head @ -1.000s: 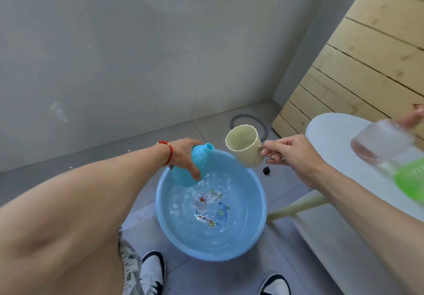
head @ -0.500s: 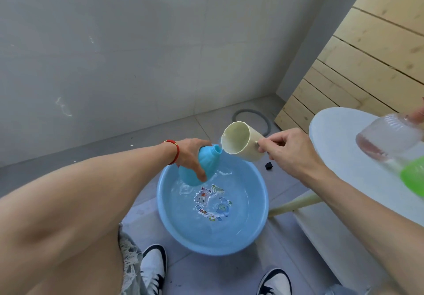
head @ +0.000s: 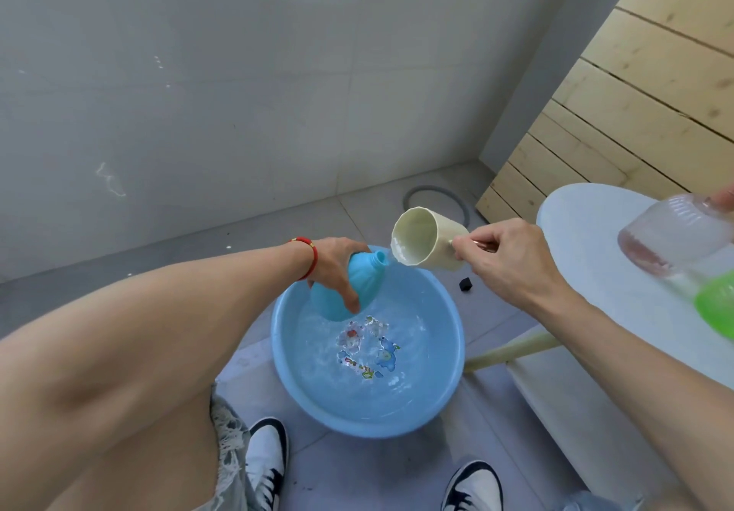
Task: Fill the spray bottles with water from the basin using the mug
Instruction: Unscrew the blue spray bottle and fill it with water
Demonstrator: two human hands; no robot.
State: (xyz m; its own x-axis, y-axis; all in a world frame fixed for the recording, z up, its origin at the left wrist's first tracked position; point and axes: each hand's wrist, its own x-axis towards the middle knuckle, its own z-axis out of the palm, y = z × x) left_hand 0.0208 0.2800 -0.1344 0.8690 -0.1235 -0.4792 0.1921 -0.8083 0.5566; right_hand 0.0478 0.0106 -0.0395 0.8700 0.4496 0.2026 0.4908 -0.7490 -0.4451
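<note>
Water's trickling from the cream plastic mug (head: 421, 241) as the right hand (head: 512, 260) is pinching its handle, while the left hand (head: 337, 268) is gripping the slick, light blue plastic spray bottle (head: 349, 292) round its belly.

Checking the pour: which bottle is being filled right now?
The blue bottle, gripped by the left hand over the basin, its mouth under the tipped mug; the clear bottle sits aside.

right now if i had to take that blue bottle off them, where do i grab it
Grip the blue bottle round its wide lower belly, coming from the near side over the basin. It is tilted, the left hand wraps its upper body, and the mug is at its open neck.
</note>
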